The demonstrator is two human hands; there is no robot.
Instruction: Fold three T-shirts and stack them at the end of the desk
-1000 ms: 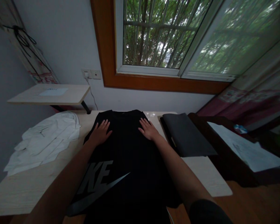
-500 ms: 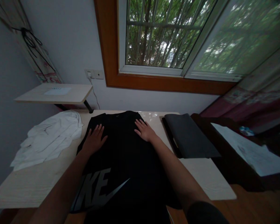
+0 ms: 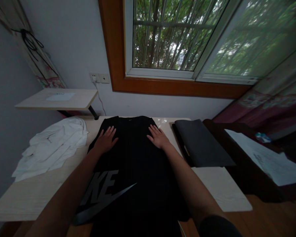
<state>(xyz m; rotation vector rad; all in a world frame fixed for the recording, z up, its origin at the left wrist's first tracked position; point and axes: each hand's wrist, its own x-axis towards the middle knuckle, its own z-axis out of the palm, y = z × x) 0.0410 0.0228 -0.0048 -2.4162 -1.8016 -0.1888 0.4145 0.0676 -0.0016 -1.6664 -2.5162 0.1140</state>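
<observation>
A black T-shirt [image 3: 135, 148] with grey lettering and a swoosh lies spread on the pale table, its neckline toward the wall. My left hand [image 3: 105, 141] rests open on its upper left part, fingers spread. On the upper right part, near the shoulder, my right hand [image 3: 159, 136] lies flat with its fingers apart. Neither hand grips the cloth. The shirt's lower end reaches the table's near edge, where it merges with dark clothing below.
A crumpled white cloth [image 3: 54, 144] lies on the table [image 3: 39, 194] at left, below a small raised shelf [image 3: 84, 100]. Dark grey folded covers [image 3: 202, 143] sit at right. Beyond them, paper [image 3: 266, 161] rests on a dark surface. A window [image 3: 172, 46] is behind.
Both hands have shifted a little to the right, and the T-shirt's upper part has slid right with them. The printed lettering now lies slightly higher in view.
</observation>
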